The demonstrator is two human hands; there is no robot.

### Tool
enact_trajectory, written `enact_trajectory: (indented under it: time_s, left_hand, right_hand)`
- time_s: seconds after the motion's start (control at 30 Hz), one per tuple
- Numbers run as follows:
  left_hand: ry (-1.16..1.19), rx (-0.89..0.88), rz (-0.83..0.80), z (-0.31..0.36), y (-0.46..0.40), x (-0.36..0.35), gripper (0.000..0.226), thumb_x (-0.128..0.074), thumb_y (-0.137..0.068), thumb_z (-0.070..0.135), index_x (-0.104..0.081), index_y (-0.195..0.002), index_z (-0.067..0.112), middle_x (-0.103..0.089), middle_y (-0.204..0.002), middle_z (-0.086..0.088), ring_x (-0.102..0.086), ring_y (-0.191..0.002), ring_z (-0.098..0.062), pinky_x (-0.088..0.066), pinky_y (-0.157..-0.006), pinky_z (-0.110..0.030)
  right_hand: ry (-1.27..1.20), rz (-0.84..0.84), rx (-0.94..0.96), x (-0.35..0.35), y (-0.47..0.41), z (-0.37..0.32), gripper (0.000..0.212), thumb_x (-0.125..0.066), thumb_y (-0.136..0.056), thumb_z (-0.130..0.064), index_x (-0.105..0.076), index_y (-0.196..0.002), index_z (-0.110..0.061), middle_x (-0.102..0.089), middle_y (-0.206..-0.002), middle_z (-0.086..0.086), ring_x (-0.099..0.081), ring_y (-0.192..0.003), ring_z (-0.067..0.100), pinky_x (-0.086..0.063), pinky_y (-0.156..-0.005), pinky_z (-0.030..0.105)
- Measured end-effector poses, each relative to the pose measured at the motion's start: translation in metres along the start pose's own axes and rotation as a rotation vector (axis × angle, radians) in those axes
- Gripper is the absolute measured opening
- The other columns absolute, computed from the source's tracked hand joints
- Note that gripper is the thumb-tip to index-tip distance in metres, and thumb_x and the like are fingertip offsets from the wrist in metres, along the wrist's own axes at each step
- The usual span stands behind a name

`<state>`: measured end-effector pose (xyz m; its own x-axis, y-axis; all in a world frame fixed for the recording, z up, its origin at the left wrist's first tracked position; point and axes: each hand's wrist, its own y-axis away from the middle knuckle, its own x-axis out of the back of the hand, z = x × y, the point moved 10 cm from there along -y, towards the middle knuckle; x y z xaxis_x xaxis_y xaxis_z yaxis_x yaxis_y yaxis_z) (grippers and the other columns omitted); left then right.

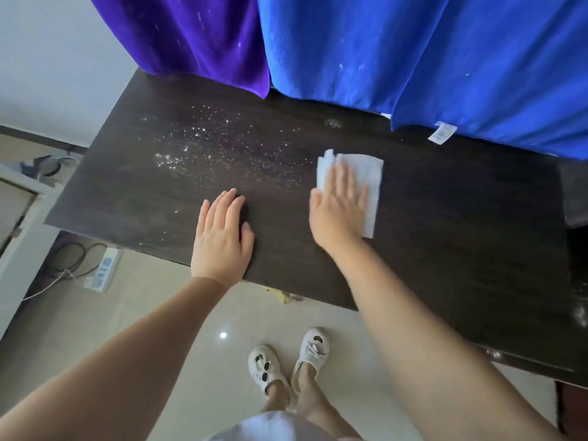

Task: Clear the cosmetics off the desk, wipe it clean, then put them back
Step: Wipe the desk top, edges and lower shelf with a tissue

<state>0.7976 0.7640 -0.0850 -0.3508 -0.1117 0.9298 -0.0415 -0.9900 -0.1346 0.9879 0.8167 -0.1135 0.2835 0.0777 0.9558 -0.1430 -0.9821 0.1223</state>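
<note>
Desk: dark brown wooden rectangular desk top [429, 249], bare of cosmetics, running from upper left to lower right.
Specks: white glittering droplets or dust [203, 148] scattered over the desk's left-centre area.
Wipe: white folded paper wipe [370, 186] lying flat on the desk, right of the specks.
Right hand [339, 211]: palm down on the wipe, fingers straight and close together, pressing it to the desk; slightly blurred.
Left hand [221, 237]: flat on the desk's near edge, left of the wipe, fingers extended and slightly spread, holding nothing.
Behind the desk: purple velvet cloth [197, 33] at its far left, blue velvet cloth [413, 58] draped onto its far edge.
Below the desk: white power strip [103, 268] on the tiled floor, white shoes [286, 361] near the front edge.
</note>
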Motion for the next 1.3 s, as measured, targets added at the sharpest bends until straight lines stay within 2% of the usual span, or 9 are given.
enact_trajectory:
  time_s: [0.1, 0.17, 0.43, 0.53, 0.73, 0.83, 1.0, 1.1, 1.3]
  left_hand:
    - [0.024, 0.039, 0.026, -0.003, 0.001, 0.002, 0.047, -0.032, -0.087, 0.023, -0.046, -0.125, 0.001, -0.048, -0.135, -0.015, -0.037, -0.129, -0.028, -0.013, -0.114, -0.04]
    - [0.014, 0.05, 0.035, -0.003, 0.0, 0.004, 0.046, -0.031, -0.087, 0.022, -0.046, -0.126, 0.001, -0.049, -0.135, -0.016, -0.037, -0.129, -0.028, -0.013, -0.115, -0.04]
    - [-0.037, 0.028, -0.003, -0.001, -0.002, 0.001, 0.043, -0.033, -0.086, 0.021, -0.054, -0.117, -0.001, -0.051, -0.131, -0.019, -0.037, -0.125, -0.029, -0.016, -0.113, -0.038]
    - [-0.044, 0.034, -0.019, -0.001, -0.001, 0.0, 0.043, -0.033, -0.086, 0.021, -0.054, -0.117, -0.001, -0.051, -0.132, -0.019, -0.038, -0.125, -0.03, -0.014, -0.113, -0.037]
    - [-0.053, 0.033, -0.038, -0.003, -0.001, -0.003, 0.044, -0.033, -0.086, 0.022, -0.053, -0.119, 0.0, -0.05, -0.133, -0.018, -0.037, -0.126, -0.03, -0.013, -0.115, -0.033]
    - [-0.046, 0.031, -0.049, -0.003, -0.002, -0.003, 0.044, -0.033, -0.086, 0.022, -0.053, -0.118, 0.0, -0.05, -0.132, -0.018, -0.038, -0.126, -0.032, -0.016, -0.114, -0.036]
    - [-0.004, 0.014, -0.028, -0.003, -0.002, -0.001, 0.041, -0.036, -0.084, 0.019, -0.055, -0.115, 0.0, -0.051, -0.13, -0.019, -0.037, -0.125, -0.03, -0.019, -0.112, -0.038]
    - [0.016, -0.02, -0.03, -0.001, -0.002, -0.002, 0.042, -0.038, -0.083, 0.016, -0.052, -0.118, 0.002, -0.049, -0.133, -0.017, -0.036, -0.126, -0.027, -0.019, -0.112, -0.04]
    - [0.362, -0.067, -0.037, -0.022, -0.002, 0.014, 0.042, -0.036, -0.085, 0.011, -0.043, -0.126, 0.003, -0.041, -0.139, -0.016, -0.028, -0.132, -0.024, -0.014, -0.114, -0.039]
  right_hand:
    - [0.065, -0.199, 0.495, -0.035, 0.047, -0.1, 0.055, -0.014, -0.099, -0.035, 0.003, -0.148, -0.016, 0.007, -0.158, 0.0, 0.009, -0.145, 0.015, 0.01, -0.115, 0.041]
    - [0.062, -0.206, 0.609, -0.029, 0.053, -0.083, 0.059, -0.004, -0.093, -0.039, -0.005, -0.148, -0.018, 0.0, -0.158, -0.003, 0.004, -0.145, 0.013, 0.006, -0.116, 0.039]
    - [-0.015, 0.096, -0.464, 0.079, -0.018, 0.226, 0.054, -0.018, -0.099, -0.028, -0.006, -0.147, -0.005, -0.006, -0.158, 0.011, -0.006, -0.145, 0.026, -0.006, -0.116, 0.047]
    - [-0.057, 0.1, -0.532, 0.07, -0.047, 0.175, 0.059, -0.021, -0.099, -0.03, -0.001, -0.146, -0.002, -0.002, -0.158, 0.013, -0.004, -0.144, 0.029, -0.001, -0.115, 0.045]
    - [0.055, -0.111, 0.283, -0.012, -0.063, -0.067, 0.058, -0.015, -0.099, -0.033, 0.008, -0.146, -0.009, 0.011, -0.158, 0.005, 0.009, -0.145, 0.019, 0.007, -0.116, 0.042]
    - [0.118, -0.196, 0.55, -0.019, -0.033, -0.073, 0.054, -0.016, -0.1, -0.033, 0.003, -0.147, -0.015, 0.007, -0.158, -0.001, 0.008, -0.145, 0.014, 0.007, -0.117, 0.038]
    - [0.033, 0.06, -0.164, 0.047, -0.053, 0.113, 0.054, -0.02, -0.099, -0.028, -0.008, -0.147, -0.01, -0.006, -0.158, 0.008, -0.005, -0.145, 0.022, -0.005, -0.117, 0.044]
    - [-0.066, 0.078, -0.55, 0.049, -0.046, 0.128, 0.056, -0.016, -0.099, -0.029, -0.002, -0.147, -0.005, 0.001, -0.158, 0.009, 0.001, -0.145, 0.024, -0.002, -0.117, 0.047]
    - [0.001, 0.0, 0.014, -0.019, -0.084, -0.109, 0.057, -0.019, -0.099, -0.03, 0.003, -0.147, -0.01, 0.001, -0.159, 0.006, 0.001, -0.146, 0.021, -0.001, -0.118, 0.046]
